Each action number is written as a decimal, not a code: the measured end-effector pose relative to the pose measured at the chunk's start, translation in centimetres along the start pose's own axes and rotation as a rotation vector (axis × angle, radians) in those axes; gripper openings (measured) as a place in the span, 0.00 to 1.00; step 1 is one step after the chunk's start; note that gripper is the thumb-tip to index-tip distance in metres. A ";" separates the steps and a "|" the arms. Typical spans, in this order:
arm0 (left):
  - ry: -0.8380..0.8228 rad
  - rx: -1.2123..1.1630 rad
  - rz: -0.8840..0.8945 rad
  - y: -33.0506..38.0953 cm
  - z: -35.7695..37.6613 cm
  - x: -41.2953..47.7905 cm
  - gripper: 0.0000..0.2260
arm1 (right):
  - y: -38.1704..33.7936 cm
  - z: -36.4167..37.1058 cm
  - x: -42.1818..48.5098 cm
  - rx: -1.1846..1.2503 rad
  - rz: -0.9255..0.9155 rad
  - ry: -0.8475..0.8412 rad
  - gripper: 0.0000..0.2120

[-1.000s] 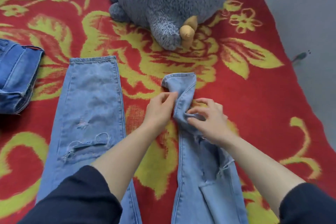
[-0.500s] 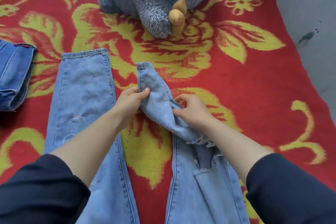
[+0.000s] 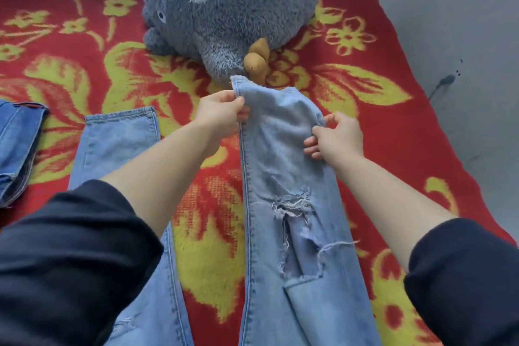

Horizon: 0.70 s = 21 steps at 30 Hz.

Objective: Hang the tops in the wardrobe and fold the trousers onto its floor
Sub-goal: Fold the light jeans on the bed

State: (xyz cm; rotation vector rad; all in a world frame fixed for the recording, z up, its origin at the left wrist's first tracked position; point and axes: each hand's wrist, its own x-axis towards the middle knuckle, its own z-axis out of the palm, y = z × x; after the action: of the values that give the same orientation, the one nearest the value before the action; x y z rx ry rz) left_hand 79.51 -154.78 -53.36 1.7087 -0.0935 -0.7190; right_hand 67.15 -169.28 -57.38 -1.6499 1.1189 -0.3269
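Light blue ripped jeans (image 3: pixel 283 166) lie on a red and yellow flowered blanket (image 3: pixel 393 132), legs pointing away from me. My left hand (image 3: pixel 222 115) pinches the left edge of the right leg near its hem. On the leg's right edge, my right hand (image 3: pixel 337 135) pinches the cloth at about the same height. That leg is pulled out straight between both hands, its torn knee showing below. The other leg (image 3: pixel 118 137) lies flat to the left, partly under my left arm.
A big grey plush toy (image 3: pixel 224 8) sits at the far end of the blanket, just past the hem. Folded darker blue jeans (image 3: pixel 16 143) lie at the left edge. Grey floor (image 3: pixel 463 36) borders the blanket on the right.
The right leg was crumpled and twisted between my hands. Both hands have moved away from me and apart, and the leg now lies stretched out flat, its hem near the plush toy.
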 end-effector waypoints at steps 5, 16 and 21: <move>-0.284 0.704 0.096 -7.4 1.8 -1.2 0.33 | 5.1 -1.2 0.0 -0.216 0.025 -0.316 0.32; -0.132 1.176 0.279 -17.9 3.4 -12.5 0.25 | 14.1 -6.5 -7.0 -0.942 -0.344 -0.423 0.28; -0.223 1.166 0.387 -21.4 4.8 -23.0 0.26 | 17.1 -10.7 -11.6 -0.862 -0.228 -0.392 0.32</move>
State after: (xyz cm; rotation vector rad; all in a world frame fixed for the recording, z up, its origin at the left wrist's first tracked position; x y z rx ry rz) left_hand 51.92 -143.01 -63.86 2.5638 -1.1528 -0.5729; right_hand 45.12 -166.45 -64.33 -2.4649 0.8010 0.3940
